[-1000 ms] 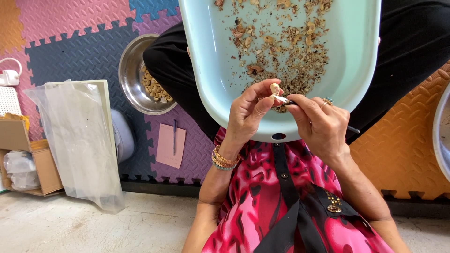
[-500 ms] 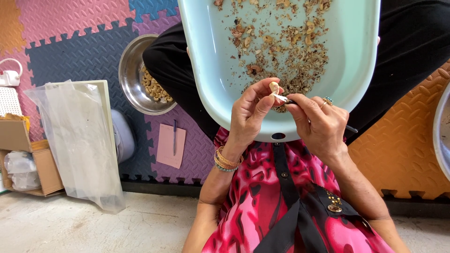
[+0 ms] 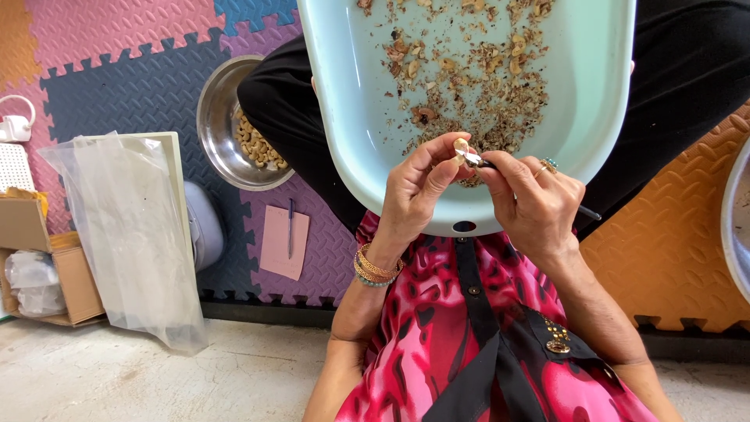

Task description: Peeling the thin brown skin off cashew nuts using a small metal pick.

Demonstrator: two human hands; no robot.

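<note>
My left hand (image 3: 418,191) pinches a pale cashew nut (image 3: 461,147) between thumb and fingers, over the near rim of a light blue plastic basin (image 3: 351,101). My right hand (image 3: 535,199) grips a thin dark-handled knife (image 3: 488,162) whose metal tip touches the nut. Brown husk scraps (image 3: 476,70) litter the basin's bottom. The basin rests on my lap, above black trousers and a pink patterned top.
A steel bowl (image 3: 219,117) holding peeled cashews sits at my left on coloured foam floor mats. Near it lie a pink notepad with a pen (image 3: 285,241), a clear plastic bag (image 3: 129,234) and a cardboard box (image 3: 47,266). Another metal bowl's rim (image 3: 734,227) shows at far right.
The hands have barely shifted; the nut has turned slightly in my left fingers while the knife tip works against it.
</note>
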